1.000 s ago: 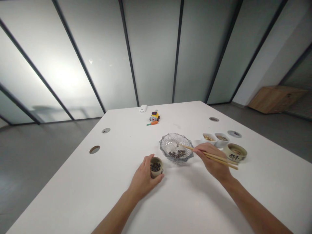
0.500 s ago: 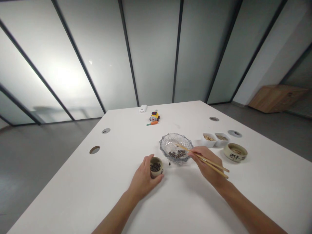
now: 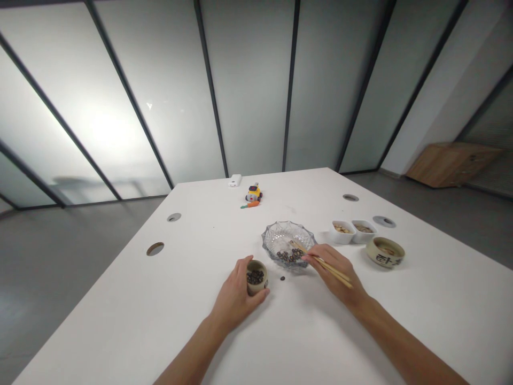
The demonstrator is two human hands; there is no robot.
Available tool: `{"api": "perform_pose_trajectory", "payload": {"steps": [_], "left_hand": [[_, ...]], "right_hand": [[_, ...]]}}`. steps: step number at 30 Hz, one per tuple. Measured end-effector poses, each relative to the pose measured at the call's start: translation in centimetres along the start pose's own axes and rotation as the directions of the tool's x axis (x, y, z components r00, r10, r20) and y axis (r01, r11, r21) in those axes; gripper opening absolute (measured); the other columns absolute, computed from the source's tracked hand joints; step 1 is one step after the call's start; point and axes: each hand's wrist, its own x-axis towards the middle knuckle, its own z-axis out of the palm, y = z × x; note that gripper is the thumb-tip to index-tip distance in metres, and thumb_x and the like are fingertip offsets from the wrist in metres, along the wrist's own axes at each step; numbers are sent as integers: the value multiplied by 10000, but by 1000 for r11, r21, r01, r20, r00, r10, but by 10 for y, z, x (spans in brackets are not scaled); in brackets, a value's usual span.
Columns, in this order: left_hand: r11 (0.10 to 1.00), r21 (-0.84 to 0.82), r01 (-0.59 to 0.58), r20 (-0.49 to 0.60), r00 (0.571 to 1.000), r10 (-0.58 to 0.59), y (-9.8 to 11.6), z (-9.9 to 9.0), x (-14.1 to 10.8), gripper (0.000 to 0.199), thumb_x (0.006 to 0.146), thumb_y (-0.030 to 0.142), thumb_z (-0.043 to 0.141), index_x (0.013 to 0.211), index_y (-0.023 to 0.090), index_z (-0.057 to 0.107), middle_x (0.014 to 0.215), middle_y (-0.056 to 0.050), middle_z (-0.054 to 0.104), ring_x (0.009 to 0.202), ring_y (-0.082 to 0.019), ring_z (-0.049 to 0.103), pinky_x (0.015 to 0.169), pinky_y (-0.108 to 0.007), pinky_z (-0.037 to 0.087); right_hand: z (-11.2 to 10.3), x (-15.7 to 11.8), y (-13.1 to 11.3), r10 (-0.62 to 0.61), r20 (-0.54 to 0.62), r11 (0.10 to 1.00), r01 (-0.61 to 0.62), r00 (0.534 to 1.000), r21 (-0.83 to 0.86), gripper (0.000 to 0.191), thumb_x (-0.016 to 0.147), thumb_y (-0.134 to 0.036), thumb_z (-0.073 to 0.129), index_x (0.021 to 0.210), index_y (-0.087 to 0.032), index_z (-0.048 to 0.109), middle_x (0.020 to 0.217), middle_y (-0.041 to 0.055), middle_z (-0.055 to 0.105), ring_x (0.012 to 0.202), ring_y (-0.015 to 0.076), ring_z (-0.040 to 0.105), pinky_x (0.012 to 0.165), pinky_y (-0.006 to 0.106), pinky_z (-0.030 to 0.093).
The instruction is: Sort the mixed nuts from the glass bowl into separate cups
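Observation:
My left hand [image 3: 236, 291] is wrapped round a small beige cup [image 3: 257, 289] that holds several dark beans [image 3: 255, 276]. In my right hand [image 3: 334, 270] is a pair of wooden chopsticks [image 3: 331, 271], their tips inside a clear glass bowl [image 3: 276, 235]. Several dark beans [image 3: 289, 255] lie in the near part of that bowl. One loose bean [image 3: 282, 278] rests on the white table between the cup and the bowl.
Two white square dishes [image 3: 342, 237] with small pieces in them stand right of the glass bowl, beside a larger beige bowl [image 3: 383, 259]. Farther back are a yellow toy car [image 3: 254, 193], an orange toy carrot [image 3: 252, 204] and a white box [image 3: 234, 181]. Round holes pierce the table [image 3: 192, 299].
The loose bean has moved slightly toward the near edge and right. My right hand has shifted a little left, and the chopsticks' rear ends are closer together. My left hand still holds the cup.

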Motion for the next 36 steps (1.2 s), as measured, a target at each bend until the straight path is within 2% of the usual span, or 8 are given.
{"api": "perform_pose_trajectory", "payload": {"steps": [9, 13, 19, 24, 26, 29, 32, 36], "left_hand": [[1000, 13, 5, 11, 1000, -6, -3, 2, 0, 719, 828, 305, 747, 1457, 231, 407, 1426, -146, 570, 1302, -316, 607, 1114, -507, 495], [1000, 19, 5, 5, 1000, -5, -4, 2, 0, 719, 822, 301, 752, 1455, 233, 417, 1419, -141, 579, 1308, -316, 605, 1120, -502, 492], [1000, 11, 3, 7, 1000, -3, -2, 0, 0, 714, 827, 312, 751, 1456, 235, 421, 1418, -143, 583, 1298, -318, 612, 1120, -506, 492], [999, 18, 33, 23, 999, -34, 0, -1, 0, 741, 818, 322, 756, 1464, 219, 409, 1425, -151, 575, 1294, -321, 613, 1126, -503, 485], [999, 22, 44, 23, 999, -45, 0, 0, 0, 748, 821, 330, 755, 1470, 215, 403, 1433, -153, 570, 1302, -322, 607, 1134, -501, 478], [999, 21, 50, 14, 999, -50, 1, 1, -1, 759, 826, 331, 754, 1481, 210, 391, 1447, -157, 557, 1327, -322, 587, 1151, -499, 463], [999, 19, 47, 8, 999, -47, 1, 2, -1, 757, 831, 327, 748, 1484, 204, 385, 1447, -156, 553, 1335, -318, 577, 1161, -496, 454], [999, 24, 46, 10, 999, -46, 0, 2, -1, 760, 828, 330, 749, 1483, 204, 385, 1439, -155, 559, 1327, -323, 580, 1152, -500, 463]], "right_hand": [[-1, 1, 0, -52, 39, 998, 53, 998, -18, 167, 1023, -296, 581, 920, -243, 701, 903, 56, 729, 812, 197, 715, 742, 326, 596], [-5, 2, 0, -50, -39, 997, 48, 998, -53, 180, 1020, -343, 592, 908, -239, 687, 856, 48, 725, 769, 192, 706, 706, 315, 582], [-15, 5, -2, -23, -162, 982, -7, 987, -186, 318, 1040, -417, 532, 809, -232, 649, 751, 34, 704, 677, 181, 670, 613, 295, 517], [-27, 11, -19, 135, -231, 989, -147, 964, -35, 351, 1024, -463, 544, 784, -237, 664, 720, 27, 706, 648, 182, 660, 590, 291, 512], [-34, 15, -28, 203, -170, 978, -193, 964, 74, 354, 1010, -489, 562, 787, -242, 683, 700, 23, 706, 626, 181, 653, 562, 284, 510], [-43, 20, -39, 233, 44, 956, -237, 971, 171, 323, 947, -520, 653, 787, -247, 715, 705, 21, 720, 624, 181, 660, 547, 275, 516], [-47, 20, -44, 227, 242, 946, -273, 943, 175, 281, 918, -504, 699, 797, -254, 742, 764, 23, 743, 676, 182, 684, 589, 273, 539], [-42, 17, -44, 230, 338, 946, -291, 913, 142, 272, 927, -504, 693, 820, -260, 745, 789, 11, 738, 704, 171, 681, 613, 269, 530]]}}
